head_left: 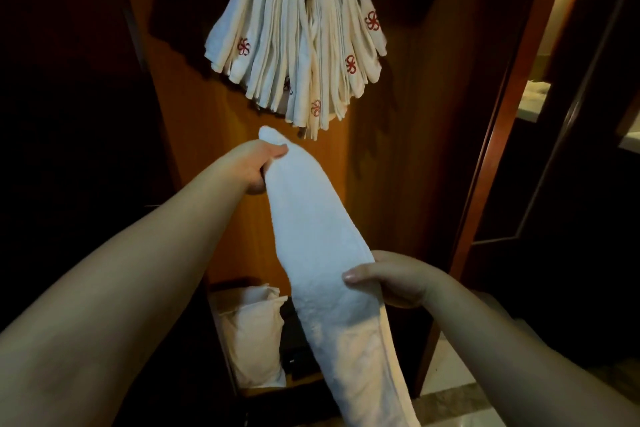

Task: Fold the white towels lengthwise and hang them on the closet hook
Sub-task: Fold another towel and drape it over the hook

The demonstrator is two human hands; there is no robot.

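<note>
Head view, facing the closet

It looks forward from close before the hanging towels (only one view here).

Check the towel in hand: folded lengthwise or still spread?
Folded: the white towel is a narrow strip with layered edges, held between the left hand and right hand.

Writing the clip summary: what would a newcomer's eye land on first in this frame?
First, the long folded white towel stretched diagonally through the centre, the left hand gripping its upper end and the right hand holding it lower down. Next, the thick bundle of hung towels with red logos, draped high on the wooden closet panel. A white pillow-like bag sits low in the closet.
</note>
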